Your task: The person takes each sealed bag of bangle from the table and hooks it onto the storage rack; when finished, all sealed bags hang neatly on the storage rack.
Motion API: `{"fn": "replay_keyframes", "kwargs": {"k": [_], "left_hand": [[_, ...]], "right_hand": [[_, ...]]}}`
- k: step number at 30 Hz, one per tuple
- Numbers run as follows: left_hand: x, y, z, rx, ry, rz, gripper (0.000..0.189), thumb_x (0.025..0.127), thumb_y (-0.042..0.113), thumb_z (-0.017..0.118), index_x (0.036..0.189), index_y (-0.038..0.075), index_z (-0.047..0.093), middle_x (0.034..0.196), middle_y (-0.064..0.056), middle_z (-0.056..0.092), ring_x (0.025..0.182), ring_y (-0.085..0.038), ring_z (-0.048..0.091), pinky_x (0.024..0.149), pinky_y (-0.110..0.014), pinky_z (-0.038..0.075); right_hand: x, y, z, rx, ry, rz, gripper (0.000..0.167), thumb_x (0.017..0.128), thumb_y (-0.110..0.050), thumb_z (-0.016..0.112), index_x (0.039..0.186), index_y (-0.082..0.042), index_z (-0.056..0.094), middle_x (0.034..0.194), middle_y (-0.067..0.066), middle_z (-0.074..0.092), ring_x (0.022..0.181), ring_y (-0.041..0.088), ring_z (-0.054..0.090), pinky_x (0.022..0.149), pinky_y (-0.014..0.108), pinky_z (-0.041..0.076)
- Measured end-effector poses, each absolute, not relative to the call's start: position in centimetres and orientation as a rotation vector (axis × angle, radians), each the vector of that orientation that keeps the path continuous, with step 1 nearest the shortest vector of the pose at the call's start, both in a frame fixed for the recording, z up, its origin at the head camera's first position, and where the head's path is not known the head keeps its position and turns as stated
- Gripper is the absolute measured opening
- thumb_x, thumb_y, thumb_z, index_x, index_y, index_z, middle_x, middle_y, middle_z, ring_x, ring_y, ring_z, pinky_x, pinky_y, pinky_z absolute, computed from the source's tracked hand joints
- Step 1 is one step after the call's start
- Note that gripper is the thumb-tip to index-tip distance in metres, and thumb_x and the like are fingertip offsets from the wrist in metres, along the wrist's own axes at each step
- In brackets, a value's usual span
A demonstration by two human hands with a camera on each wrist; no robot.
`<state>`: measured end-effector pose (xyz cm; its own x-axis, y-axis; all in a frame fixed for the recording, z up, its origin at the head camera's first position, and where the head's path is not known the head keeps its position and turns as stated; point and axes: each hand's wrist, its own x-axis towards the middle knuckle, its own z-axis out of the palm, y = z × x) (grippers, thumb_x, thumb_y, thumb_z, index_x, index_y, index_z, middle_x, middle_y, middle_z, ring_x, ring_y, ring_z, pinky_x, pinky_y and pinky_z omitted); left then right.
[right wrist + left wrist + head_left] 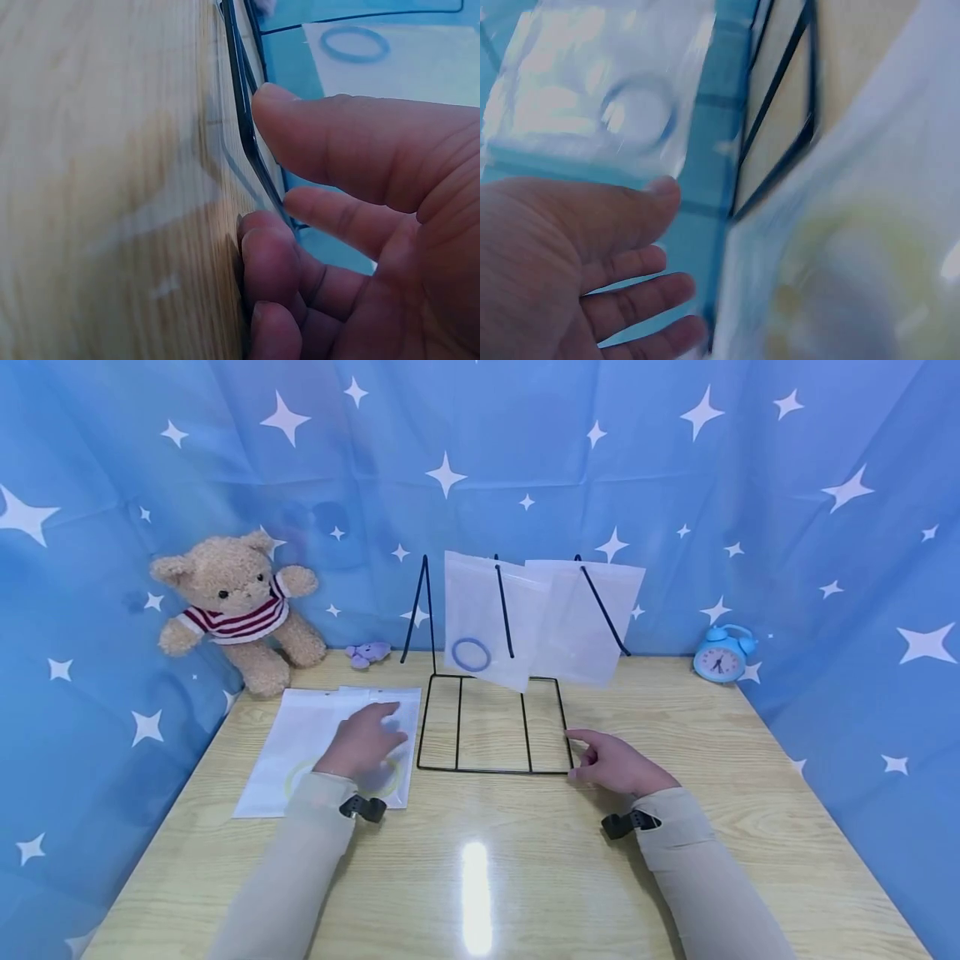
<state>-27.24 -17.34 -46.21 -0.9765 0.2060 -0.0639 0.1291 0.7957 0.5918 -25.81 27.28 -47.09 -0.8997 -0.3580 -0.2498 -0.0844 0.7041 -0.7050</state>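
A black wire rack (493, 771) has its rectangular base on the table and several rods standing at the back. My right hand (618, 764) holds the base's front right corner, thumb against the wire and lower fingers curled beside it. Over flat, clear bags (311, 718) on the left, my left hand (363, 742) hovers with loosely spread fingers and nothing in them. Yellow-green rings (393, 777) show through those bags. From the rack's rods hang a bag with a blue ring (471, 655) and, at its right, another pale bag (588, 627); its contents cannot be made out.
A teddy bear (240, 602) in a striped top sits at the back left, near a small purple toy (367, 654). At the back right stands a blue alarm clock (722, 658). A starry blue curtain (495, 435) borders the wooden table (570, 877).
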Motion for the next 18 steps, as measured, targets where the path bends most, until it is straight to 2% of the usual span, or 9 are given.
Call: {"fn": "replay_keyframes", "kwargs": {"k": [8, 14, 18], "left_hand": [[-27.3, -24.0, -43.7, 0.095, 2.755, 1.001, 0.066, 0.106, 0.027, 0.061, 0.161, -0.001, 0.037, 0.151, -0.031, 0.053, 0.137, -0.048, 0.053, 0.111, -0.062, 0.046], [-26.4, -28.9, -42.2, -0.125, 2.706, 0.958, 0.08, 0.105, 0.04, 0.061, 0.164, -0.003, 0.027, 0.155, -0.037, 0.044, 0.138, -0.054, 0.048, 0.11, -0.065, 0.046], [-25.6, -31.6, -42.2, -0.24, 2.682, 0.957, 0.087, 0.105, 0.041, 0.061, 0.164, -0.009, 0.019, 0.154, -0.042, 0.038, 0.138, -0.058, 0.044, 0.109, -0.065, 0.046]], "right_hand": [[-25.7, 26.9, -46.9, -0.304, 2.552, -1.02, 0.082, 0.093, -0.021, 0.081, 0.163, -0.009, 0.04, 0.087, 0.007, 0.061, 0.07, 0.022, 0.052, 0.061, 0.036, 0.044], [-25.8, 26.9, -47.1, -0.295, 2.549, -1.016, 0.083, 0.094, -0.022, 0.081, 0.163, -0.01, 0.039, 0.086, 0.007, 0.061, 0.069, 0.021, 0.052, 0.059, 0.035, 0.044], [-25.9, 27.0, -47.2, -0.29, 2.554, -1.006, 0.082, 0.094, -0.022, 0.081, 0.163, -0.011, 0.039, 0.085, 0.007, 0.061, 0.069, 0.021, 0.051, 0.059, 0.034, 0.044]]}}
